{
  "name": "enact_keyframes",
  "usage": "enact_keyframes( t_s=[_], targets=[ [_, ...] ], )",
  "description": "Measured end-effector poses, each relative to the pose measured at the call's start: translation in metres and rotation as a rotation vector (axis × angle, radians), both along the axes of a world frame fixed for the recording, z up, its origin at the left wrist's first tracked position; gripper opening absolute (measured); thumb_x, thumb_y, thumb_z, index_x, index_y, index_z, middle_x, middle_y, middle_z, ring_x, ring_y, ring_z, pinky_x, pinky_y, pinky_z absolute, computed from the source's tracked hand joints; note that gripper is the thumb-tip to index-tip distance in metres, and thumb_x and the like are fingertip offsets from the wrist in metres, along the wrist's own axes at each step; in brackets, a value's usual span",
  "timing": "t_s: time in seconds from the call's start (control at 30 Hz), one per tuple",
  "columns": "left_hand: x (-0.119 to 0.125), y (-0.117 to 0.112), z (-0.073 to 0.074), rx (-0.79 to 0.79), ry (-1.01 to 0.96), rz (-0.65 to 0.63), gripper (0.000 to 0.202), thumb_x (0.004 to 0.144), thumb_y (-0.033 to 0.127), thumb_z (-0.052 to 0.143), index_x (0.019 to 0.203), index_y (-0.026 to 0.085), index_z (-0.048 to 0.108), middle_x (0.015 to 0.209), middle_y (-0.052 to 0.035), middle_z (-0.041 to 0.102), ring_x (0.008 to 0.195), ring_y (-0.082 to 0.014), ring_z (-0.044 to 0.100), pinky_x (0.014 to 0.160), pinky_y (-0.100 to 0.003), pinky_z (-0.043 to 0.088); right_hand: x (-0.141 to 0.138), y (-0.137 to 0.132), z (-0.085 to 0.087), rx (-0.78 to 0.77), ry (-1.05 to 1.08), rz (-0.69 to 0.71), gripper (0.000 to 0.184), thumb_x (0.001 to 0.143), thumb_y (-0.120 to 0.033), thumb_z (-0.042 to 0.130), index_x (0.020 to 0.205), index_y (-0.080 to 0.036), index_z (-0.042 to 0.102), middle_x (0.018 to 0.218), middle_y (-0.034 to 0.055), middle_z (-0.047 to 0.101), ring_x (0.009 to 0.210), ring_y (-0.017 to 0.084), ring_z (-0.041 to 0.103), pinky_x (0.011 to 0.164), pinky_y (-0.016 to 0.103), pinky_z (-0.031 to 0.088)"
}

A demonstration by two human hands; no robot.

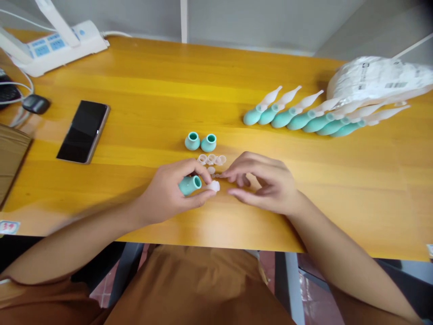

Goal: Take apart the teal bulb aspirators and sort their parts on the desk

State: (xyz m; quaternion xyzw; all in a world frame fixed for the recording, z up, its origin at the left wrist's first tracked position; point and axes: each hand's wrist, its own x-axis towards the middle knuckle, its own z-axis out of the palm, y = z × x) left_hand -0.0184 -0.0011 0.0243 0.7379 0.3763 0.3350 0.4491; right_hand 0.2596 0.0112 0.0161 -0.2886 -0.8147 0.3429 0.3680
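My left hand (172, 187) is closed round a teal squeeze bulb (190, 185), its open mouth facing right. The thumb and forefinger of that hand pinch a small translucent white plastic piece (213, 186). My right hand (265, 180) is just to the right, thumb and fingers apart, with nothing visible between them. Its fingertips are at a few tiny clear pieces (217, 175) on the table; whether they touch cannot be made out. Beyond the hands lie several translucent rings (211, 159) and a small disc (211, 170). Two teal bulbs (200, 142) stand upright behind them, mouths up.
At the back right, several teal bulbs fitted with translucent nozzles (304, 115) lie in a slanted row before a white plastic package (379, 79). On the left are a phone (83, 132), a black mouse (35, 104), a power strip (64, 47) and a cardboard piece (11, 155).
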Motion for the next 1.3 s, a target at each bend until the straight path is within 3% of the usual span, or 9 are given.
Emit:
enact_keyframes(
  t_s=[0.07,0.17,0.3,0.43,0.63,0.77,0.9,1.07,1.3],
  targets=[
    [0.000,0.000,-0.001,0.018,0.017,-0.007,0.017,0.099,0.029,0.088,0.102,0.023,0.072,0.100,0.0041,0.082,0.088,-0.0125,0.076,0.084,-0.026,0.056,-0.007,-0.005,-0.004,0.134,-0.001,0.043,0.035,0.103,-0.029,0.089,0.135,-0.024,0.077,0.113,0.0091,0.077,0.089,0.020,0.077,0.073,0.033,0.068],
    [0.000,0.000,-0.003,0.063,0.062,-0.027,0.020,0.098,0.029,0.090,0.099,0.023,0.071,0.097,0.0046,0.081,0.085,-0.0126,0.075,0.084,-0.026,0.056,-0.013,-0.012,-0.011,0.307,-0.027,0.037,0.034,0.105,-0.021,0.084,0.138,-0.019,0.074,0.116,0.0116,0.077,0.104,0.023,0.080,0.088,0.036,0.071],
    [0.000,0.000,-0.005,0.102,0.073,-0.048,0.024,0.099,0.035,0.092,0.100,0.022,0.072,0.097,0.0038,0.081,0.086,-0.0133,0.076,0.084,-0.026,0.056,-0.016,-0.018,-0.016,0.384,-0.098,0.001,0.024,0.110,-0.020,0.078,0.133,-0.020,0.073,0.112,0.0102,0.079,0.095,0.022,0.080,0.082,0.035,0.071],
    [-0.002,0.001,-0.002,0.075,0.011,-0.075,0.024,0.099,0.037,0.092,0.104,0.022,0.074,0.099,0.0030,0.081,0.087,-0.0131,0.077,0.083,-0.025,0.056,-0.014,-0.012,-0.013,0.462,-0.105,-0.097,0.025,0.103,-0.017,0.083,0.126,-0.020,0.073,0.108,0.0110,0.080,0.091,0.024,0.079,0.077,0.036,0.069],
    [-0.004,0.001,0.000,0.085,0.013,-0.099,0.019,0.100,0.031,0.089,0.103,0.022,0.073,0.097,0.0021,0.080,0.086,-0.0133,0.075,0.082,-0.026,0.056,-0.003,0.003,-0.006,0.308,-0.082,-0.290,0.022,0.104,-0.016,0.079,0.123,-0.027,0.078,0.104,0.0066,0.084,0.076,0.021,0.078,0.074,0.037,0.069],
    [-0.004,0.001,0.001,0.090,-0.005,-0.112,0.017,0.101,0.030,0.088,0.102,0.022,0.073,0.095,0.0020,0.081,0.086,-0.0140,0.075,0.081,-0.027,0.056,0.004,0.005,-0.003,0.201,-0.160,-0.293,0.019,0.108,-0.018,0.075,0.124,-0.028,0.079,0.113,0.0066,0.088,0.090,0.023,0.085,0.080,0.038,0.073],
    [-0.003,0.002,0.002,0.096,-0.017,-0.111,0.015,0.102,0.027,0.086,0.101,0.022,0.072,0.095,0.0022,0.081,0.087,-0.0144,0.075,0.083,-0.028,0.057,0.005,0.006,-0.003,0.190,-0.170,-0.235,0.017,0.109,-0.018,0.075,0.122,-0.027,0.080,0.120,0.0093,0.086,0.108,0.028,0.086,0.092,0.043,0.073],
    [-0.003,0.001,0.003,0.111,-0.016,-0.109,0.014,0.102,0.026,0.085,0.100,0.022,0.072,0.094,0.0026,0.081,0.086,-0.0138,0.074,0.082,-0.028,0.056,0.006,0.008,-0.005,0.186,-0.181,-0.218,0.008,0.108,-0.023,0.078,0.115,-0.026,0.081,0.111,0.0092,0.079,0.085,0.022,0.078,0.073,0.038,0.068],
    [-0.003,0.001,0.002,0.124,-0.015,-0.115,0.013,0.103,0.025,0.083,0.100,0.022,0.071,0.092,0.0032,0.080,0.085,-0.0133,0.073,0.082,-0.028,0.056,0.007,0.006,-0.008,0.113,-0.247,-0.146,0.002,0.109,-0.022,0.077,0.108,-0.023,0.076,0.093,0.0040,0.076,0.072,0.017,0.070,0.064,0.030,0.060]
  ],
)
